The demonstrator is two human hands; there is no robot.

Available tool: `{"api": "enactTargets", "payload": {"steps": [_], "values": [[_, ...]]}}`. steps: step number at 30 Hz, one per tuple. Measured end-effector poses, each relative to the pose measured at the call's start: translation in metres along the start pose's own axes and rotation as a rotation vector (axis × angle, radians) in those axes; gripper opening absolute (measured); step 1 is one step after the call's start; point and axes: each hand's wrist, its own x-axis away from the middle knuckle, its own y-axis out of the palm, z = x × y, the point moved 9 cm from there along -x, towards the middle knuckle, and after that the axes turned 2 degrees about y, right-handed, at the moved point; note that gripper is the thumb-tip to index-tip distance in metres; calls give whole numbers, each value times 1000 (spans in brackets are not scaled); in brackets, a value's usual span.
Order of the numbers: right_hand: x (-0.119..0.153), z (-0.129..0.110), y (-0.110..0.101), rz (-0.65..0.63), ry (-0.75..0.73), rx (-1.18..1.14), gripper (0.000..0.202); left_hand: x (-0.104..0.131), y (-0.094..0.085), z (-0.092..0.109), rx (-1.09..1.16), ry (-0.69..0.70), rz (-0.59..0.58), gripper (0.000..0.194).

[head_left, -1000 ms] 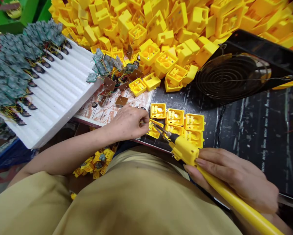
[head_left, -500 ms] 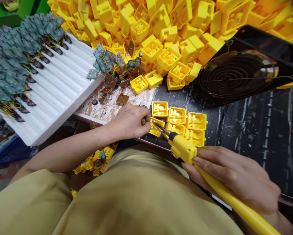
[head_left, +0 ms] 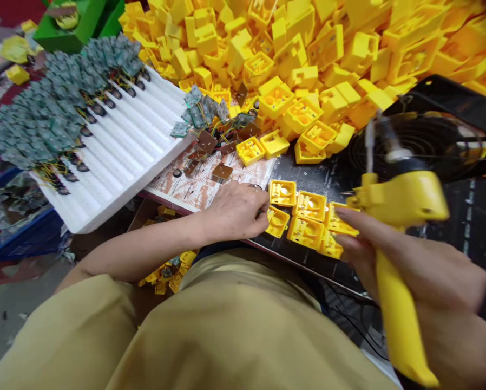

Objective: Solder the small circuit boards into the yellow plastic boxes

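Note:
My right hand [head_left: 425, 260] is wrapped around a yellow soldering gun [head_left: 401, 203], whose blurred metal tip and feed tube point up in front of the black fan. My left hand [head_left: 238, 208] is closed, knuckles up, at the table's front edge. Its curled fingertips meet the left side of a small yellow plastic case [head_left: 277, 222]; whatever they pinch is hidden. Several more open cases, such as this upper-left yellow case [head_left: 282, 193], lie grouped with their hollow sides up. My right fingers partly cover the rightmost cases.
A heap of yellow cases [head_left: 291, 54] fills the back. On the left, a white foam tray [head_left: 141, 146] carries rows of grey wired parts [head_left: 56, 114]. Loose brown circuit boards [head_left: 222, 171] lie behind my left hand. A black fan [head_left: 441, 124] stands at the right.
My right hand has lifted the soldering gun away from the case by my left hand, turning its tip from leftward to upward. My left hand stays closed beside that case. The view has shifted.

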Motion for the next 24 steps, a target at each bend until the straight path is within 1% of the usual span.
{"api": "enactTargets", "payload": {"steps": [2,4,6,8,9,10,12,14,15,16,18,20,22,24], "values": [[-24,-6,19,-29,-126,13,29,0,2,-1,0,0,-16,20],[-44,-9,36,-48,-197,27,25,-1,5,0,0,-3,-40,20],[-56,-14,52,-71,-272,45,18,-1,8,3,-4,0,-68,19],[-59,-18,66,-124,-325,56,19,2,5,9,-36,14,-76,19],[-59,-20,70,-152,-340,57,21,5,-1,10,-68,23,-58,21],[-57,-21,72,-177,-346,54,21,10,-10,10,-107,30,-18,26],[-53,-21,69,-196,-345,34,20,21,-37,1,-170,24,129,36],[-51,-17,61,-167,-310,6,22,34,-65,-21,-158,-8,279,35],[-51,-14,59,-147,-288,-4,24,38,-72,-34,-120,-22,306,32],[-51,-11,58,-132,-271,-8,25,40,-74,-46,-71,-6,290,30],[-50,-7,63,-148,-267,-1,24,38,-62,-60,4,77,174,30],[-48,-5,72,-197,-285,15,22,33,-46,-64,9,144,89,35],[-47,-4,77,-212,-288,41,21,27,-34,-64,-43,168,66,40],[-46,-3,75,-196,-281,67,21,20,-27,-59,-121,190,64,35]]}}
